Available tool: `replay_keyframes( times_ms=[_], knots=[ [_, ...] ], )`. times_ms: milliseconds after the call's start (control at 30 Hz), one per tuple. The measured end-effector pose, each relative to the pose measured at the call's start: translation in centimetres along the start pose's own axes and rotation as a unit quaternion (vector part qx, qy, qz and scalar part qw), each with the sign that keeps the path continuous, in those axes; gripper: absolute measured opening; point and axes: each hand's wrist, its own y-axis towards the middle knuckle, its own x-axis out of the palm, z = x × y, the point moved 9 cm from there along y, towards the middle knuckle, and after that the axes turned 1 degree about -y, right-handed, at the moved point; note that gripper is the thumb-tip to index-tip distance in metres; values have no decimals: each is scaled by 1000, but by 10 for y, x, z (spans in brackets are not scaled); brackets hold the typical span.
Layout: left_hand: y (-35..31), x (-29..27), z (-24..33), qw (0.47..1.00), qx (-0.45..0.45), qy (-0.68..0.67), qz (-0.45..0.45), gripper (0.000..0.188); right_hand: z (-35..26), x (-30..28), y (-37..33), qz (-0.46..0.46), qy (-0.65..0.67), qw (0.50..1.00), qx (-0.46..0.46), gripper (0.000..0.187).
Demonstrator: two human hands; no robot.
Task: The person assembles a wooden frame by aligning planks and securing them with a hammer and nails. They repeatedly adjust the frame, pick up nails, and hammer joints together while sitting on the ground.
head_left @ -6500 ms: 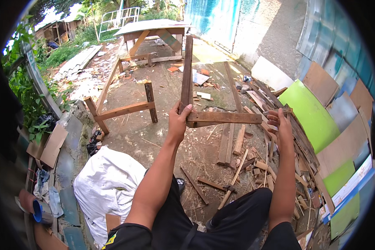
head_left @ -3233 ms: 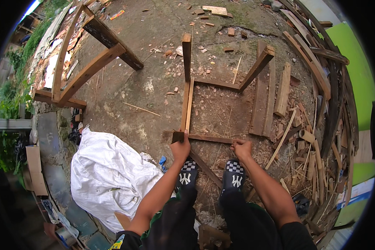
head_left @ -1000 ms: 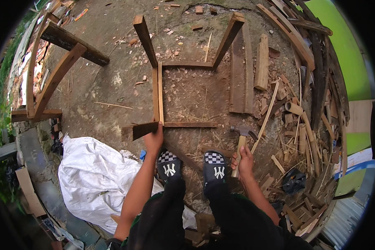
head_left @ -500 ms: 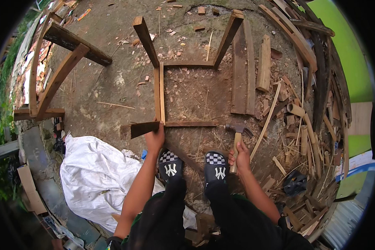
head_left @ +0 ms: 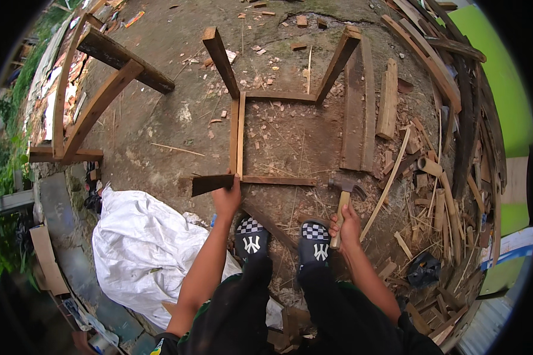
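Observation:
My left hand [head_left: 226,199] is wrapped around a dark, short wooden leg [head_left: 210,184] at the near left corner of a wooden frame [head_left: 237,133]. The frame lies on the ground before my feet, and two more legs stick up from its far corners, a left leg [head_left: 221,64] and a right leg [head_left: 337,66]. Its near rail [head_left: 278,180] ends freely on the right. In my right hand [head_left: 349,223] is a hammer [head_left: 343,204], gripped by its pale wooden handle. The hammer's metal head is just right of that rail's end, apart from it.
A white sack [head_left: 148,248] lies at the left, below another wooden frame [head_left: 100,109]. Long planks [head_left: 355,112] and a wood block [head_left: 388,100] lie right of the frame. Scrap wood and bamboo [head_left: 429,167] are heaped farther right. A loose slat [head_left: 270,226] lies between my sandals.
The view has shifted slightly, so the scene sits a little farther right in the picture. Both hands keep their grips on the leg and the hammer.

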Motion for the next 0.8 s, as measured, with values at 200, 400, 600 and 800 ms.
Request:
replay_keyframes(
  times_ms=[200,400,600,800],
  knots=[
    [-4,11,4,999,-34,-27,-12,41,-6,-29,5,136,77,986,-62,38],
    [-8,9,2,1000,-21,5,-13,41,5,10,6,-49,-17,997,60,54],
    [-4,8,15,1000,26,3,7,36,-14,-28,12,71,92,993,-30,49],
    [-5,10,5,1000,7,0,-22,42,-2,0,11,19,-10,1000,-7,49]
  ],
)
